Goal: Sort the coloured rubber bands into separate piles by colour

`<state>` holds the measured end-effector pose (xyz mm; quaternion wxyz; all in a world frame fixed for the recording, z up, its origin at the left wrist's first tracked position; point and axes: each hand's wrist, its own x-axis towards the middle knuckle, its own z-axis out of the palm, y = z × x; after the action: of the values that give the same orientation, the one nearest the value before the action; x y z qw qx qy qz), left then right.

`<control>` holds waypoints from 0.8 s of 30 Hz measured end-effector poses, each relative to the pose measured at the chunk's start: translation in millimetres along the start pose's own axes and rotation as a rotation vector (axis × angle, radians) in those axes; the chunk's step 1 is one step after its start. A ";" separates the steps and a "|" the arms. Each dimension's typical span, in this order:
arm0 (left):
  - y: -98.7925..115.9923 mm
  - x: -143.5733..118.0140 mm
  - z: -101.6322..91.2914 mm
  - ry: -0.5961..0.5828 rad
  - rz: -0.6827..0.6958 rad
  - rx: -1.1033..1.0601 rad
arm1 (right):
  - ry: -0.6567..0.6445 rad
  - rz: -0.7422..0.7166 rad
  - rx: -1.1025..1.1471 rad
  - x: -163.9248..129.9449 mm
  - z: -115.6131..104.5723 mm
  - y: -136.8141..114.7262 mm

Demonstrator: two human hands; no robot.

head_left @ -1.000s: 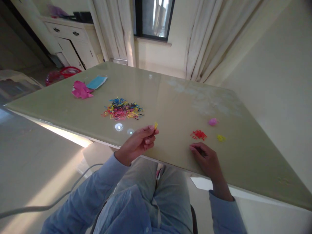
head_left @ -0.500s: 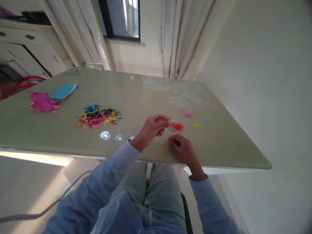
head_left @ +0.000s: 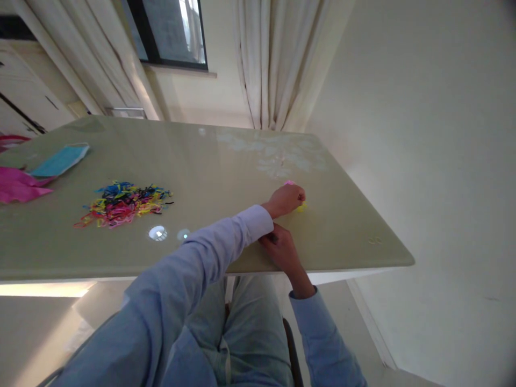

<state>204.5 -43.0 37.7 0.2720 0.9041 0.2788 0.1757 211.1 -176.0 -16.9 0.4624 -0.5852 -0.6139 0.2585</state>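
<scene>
Now, from the head camera, my left hand (head_left: pixel 287 198) has crossed over my body to the far right part of the table (head_left: pixel 226 161), where a second ago it was held up near the middle pinching a yellow band. It is curled shut, knuckles up, right on the small yellow pile (head_left: pixel 300 207), with a bit of the pink pile (head_left: pixel 288 183) showing just behind it; whether the band is between my fingers or already down I cannot tell. My right hand (head_left: pixel 281 248) rests on the table near the front edge, under my left sleeve; how its fingers are set is hidden. The red pile no longer shows, covered by my arm. The big mixed heap of bands (head_left: pixel 123 201) lies well apart to the left, beside the blue mask (head_left: pixel 60 160) and pink cloth (head_left: pixel 18 185).
</scene>
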 end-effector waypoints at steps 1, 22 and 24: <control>1.1 1.3 1.2 -0.014 0.009 0.026 | 0.000 0.010 0.009 -0.3 -0.5 -0.5; -43.8 -112.8 -51.9 0.377 0.045 0.045 | -0.008 0.010 0.020 -2.5 -6.0 -1.1; -54.8 -148.6 -56.4 0.401 -0.020 0.027 | -0.017 0.001 -0.024 -2.4 -6.6 -1.8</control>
<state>39.2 -71.7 25.3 0.2004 0.8518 0.3385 0.3460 215.7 -180.1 -13.1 0.4501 -0.5886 -0.6207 0.2564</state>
